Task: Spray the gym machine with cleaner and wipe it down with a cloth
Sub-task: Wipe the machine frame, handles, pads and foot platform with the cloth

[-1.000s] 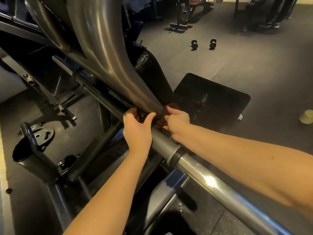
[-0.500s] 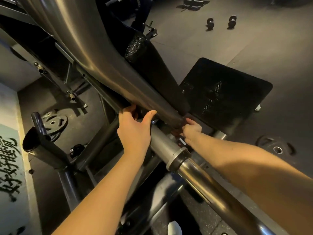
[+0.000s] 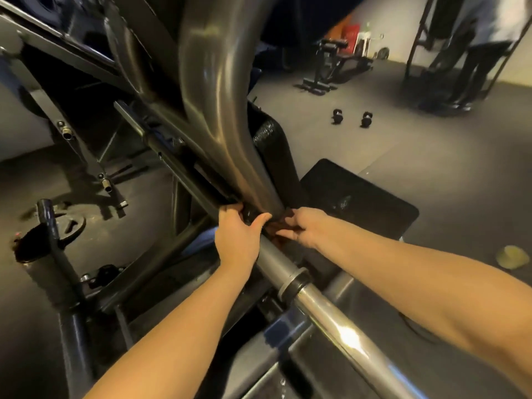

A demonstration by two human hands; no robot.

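Head view: the gym machine (image 3: 213, 110) fills the left and centre, a thick bent steel tube running down to a joint where both hands meet. A chrome bar (image 3: 331, 312) with a dark collar (image 3: 296, 280) slants from that joint toward the lower right, crossing between the two forearms. The left hand (image 3: 239, 237) grips the bar just below the joint, fingers curled over its far side and thumb spread out. The right hand (image 3: 305, 228) pinches a dark brownish cloth (image 3: 275, 224) against the joint, thumb above and fingers beneath; the cloth is blurred and mostly hidden by the tube.

A black pad (image 3: 276, 151) stands behind the tube, and a black footplate (image 3: 359, 203) lies just beyond the right hand. A weight plate (image 3: 69, 226) lies on the floor at left. Two small dumbbells (image 3: 349, 118) sit well apart from the machine, with a bench (image 3: 331, 64) farther back. A person's legs (image 3: 466, 67) stand at the far right, and a yellowish object (image 3: 514, 256) lies near the right edge.

The floor (image 3: 431, 156) is dark grey matting; the far wall (image 3: 388, 30) is pale.
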